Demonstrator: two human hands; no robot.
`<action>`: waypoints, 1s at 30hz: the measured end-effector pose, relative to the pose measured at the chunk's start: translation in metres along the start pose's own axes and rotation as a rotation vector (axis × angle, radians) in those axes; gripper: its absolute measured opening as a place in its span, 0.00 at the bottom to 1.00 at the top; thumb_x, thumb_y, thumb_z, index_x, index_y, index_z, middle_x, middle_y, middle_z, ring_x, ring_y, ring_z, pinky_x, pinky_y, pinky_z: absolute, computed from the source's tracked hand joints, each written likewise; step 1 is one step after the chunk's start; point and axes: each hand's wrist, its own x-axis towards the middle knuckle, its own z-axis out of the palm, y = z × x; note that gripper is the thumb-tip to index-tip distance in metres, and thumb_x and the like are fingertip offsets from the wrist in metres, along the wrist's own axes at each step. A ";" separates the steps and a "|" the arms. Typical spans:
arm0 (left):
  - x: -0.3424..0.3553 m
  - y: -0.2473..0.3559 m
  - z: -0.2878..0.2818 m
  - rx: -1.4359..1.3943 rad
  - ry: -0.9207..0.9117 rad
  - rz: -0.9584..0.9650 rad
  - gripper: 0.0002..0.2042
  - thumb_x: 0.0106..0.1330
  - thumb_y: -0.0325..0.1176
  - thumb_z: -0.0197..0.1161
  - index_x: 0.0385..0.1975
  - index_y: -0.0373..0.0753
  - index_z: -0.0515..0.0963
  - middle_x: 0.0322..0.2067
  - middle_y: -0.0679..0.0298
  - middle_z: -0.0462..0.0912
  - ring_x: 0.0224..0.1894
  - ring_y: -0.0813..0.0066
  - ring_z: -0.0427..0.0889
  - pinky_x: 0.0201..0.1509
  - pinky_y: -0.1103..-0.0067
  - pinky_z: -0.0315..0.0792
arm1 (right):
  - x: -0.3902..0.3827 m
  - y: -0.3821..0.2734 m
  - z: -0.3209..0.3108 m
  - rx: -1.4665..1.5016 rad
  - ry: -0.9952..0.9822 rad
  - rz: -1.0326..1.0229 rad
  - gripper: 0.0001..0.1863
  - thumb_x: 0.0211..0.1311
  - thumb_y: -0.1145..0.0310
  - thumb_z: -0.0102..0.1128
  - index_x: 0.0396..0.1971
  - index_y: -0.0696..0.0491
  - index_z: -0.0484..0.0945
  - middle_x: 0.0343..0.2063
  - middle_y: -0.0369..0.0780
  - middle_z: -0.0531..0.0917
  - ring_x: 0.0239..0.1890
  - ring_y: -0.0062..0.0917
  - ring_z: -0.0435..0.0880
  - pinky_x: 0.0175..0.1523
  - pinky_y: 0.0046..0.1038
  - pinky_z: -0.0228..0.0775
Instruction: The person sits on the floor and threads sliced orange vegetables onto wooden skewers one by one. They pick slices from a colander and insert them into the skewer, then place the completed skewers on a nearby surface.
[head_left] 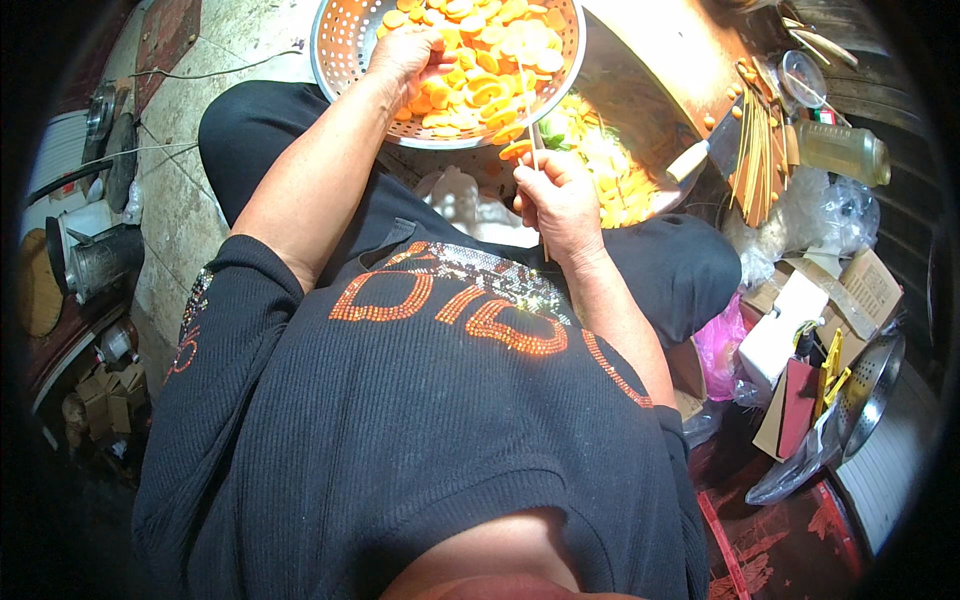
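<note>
A perforated metal colander point(340, 50) full of orange carrot slices point(480, 60) sits at top centre. My left hand point(400, 65) reaches over its left side, fingers curled on slices among the pile. Just right of the colander's lower edge, my right hand point(555, 200) grips a thin pale skewer point(533, 135), pointing upward, with a few carrot slices point(514, 150) threaded on it near my fingers. Beside and behind that hand lies a heap of cut orange and green vegetables point(620, 195), partly hidden.
At upper right are a pale-handled knife point(688, 160), a bundle of skewers point(755, 150) and a jar of liquid point(845, 160). Cardboard point(865, 290), plastic bags and a metal strainer point(870, 400) crowd my right. A dark pot point(100, 260) stands at far left.
</note>
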 end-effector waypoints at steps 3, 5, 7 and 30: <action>0.001 0.000 0.000 0.004 0.006 -0.009 0.06 0.60 0.24 0.55 0.37 0.32 0.72 0.31 0.60 0.78 0.31 0.69 0.81 0.34 0.77 0.81 | 0.000 -0.001 0.001 0.001 -0.013 -0.006 0.06 0.60 0.68 0.56 0.33 0.55 0.75 0.15 0.31 0.74 0.12 0.11 0.68 0.17 0.13 0.58; 0.001 -0.002 0.001 0.007 0.011 -0.008 0.06 0.60 0.23 0.55 0.37 0.32 0.72 0.31 0.59 0.78 0.31 0.69 0.81 0.33 0.77 0.81 | 0.001 -0.001 0.001 -0.022 -0.020 -0.001 0.07 0.60 0.68 0.56 0.33 0.55 0.75 0.15 0.32 0.74 0.12 0.11 0.68 0.18 0.13 0.59; 0.001 -0.003 0.001 -0.011 0.013 -0.004 0.07 0.61 0.23 0.55 0.37 0.32 0.72 0.31 0.59 0.78 0.30 0.69 0.81 0.33 0.77 0.81 | 0.001 0.000 0.001 -0.028 -0.029 -0.001 0.07 0.60 0.68 0.56 0.33 0.55 0.75 0.15 0.32 0.75 0.13 0.11 0.68 0.18 0.13 0.59; 0.005 -0.001 0.005 -0.157 0.077 -0.124 0.04 0.61 0.23 0.57 0.33 0.29 0.73 0.30 0.56 0.78 0.30 0.66 0.83 0.31 0.80 0.82 | 0.003 -0.001 0.004 -0.130 -0.044 0.018 0.06 0.60 0.69 0.57 0.33 0.55 0.75 0.16 0.32 0.75 0.16 0.11 0.70 0.21 0.14 0.62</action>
